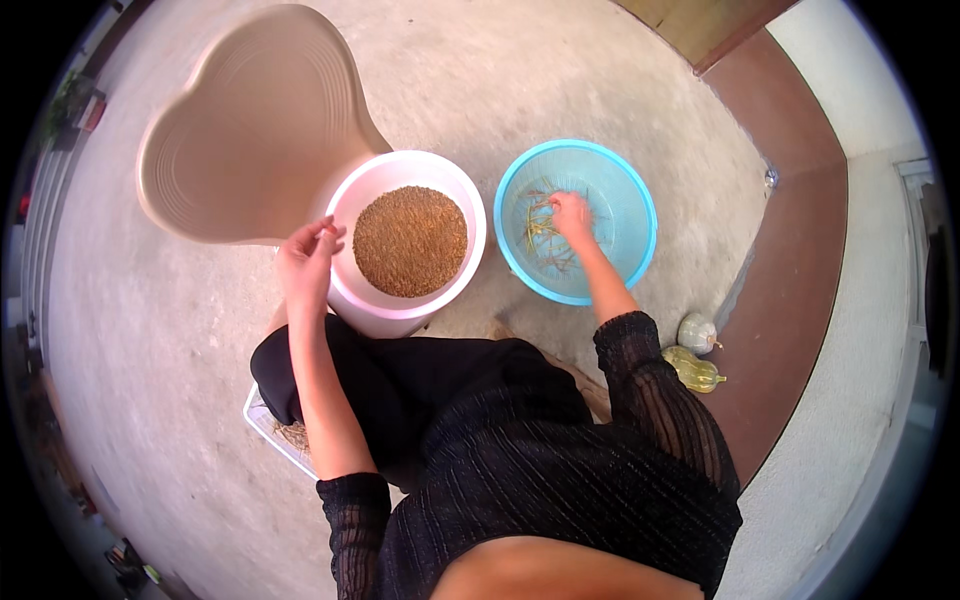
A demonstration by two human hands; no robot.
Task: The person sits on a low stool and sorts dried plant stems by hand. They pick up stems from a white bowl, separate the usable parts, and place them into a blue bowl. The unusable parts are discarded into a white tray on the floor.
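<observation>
A pale pink plastic bucket holds brown grain or seeds. My left hand is raised at the bucket's left rim with its fingers bent; whether something small is between the fingertips cannot be told. To the right stands a blue plastic basket with dry stalks lying on its bottom. My right hand reaches down into this basket among the stalks, its fingers drawn together; what they hold, if anything, is hidden.
Left behind the bucket is a large beige plastic chair. Two squashes, one pale and one yellow-green, lie on the right by a brown wall base. A white-rimmed container with dry plant matter sits beside my left knee.
</observation>
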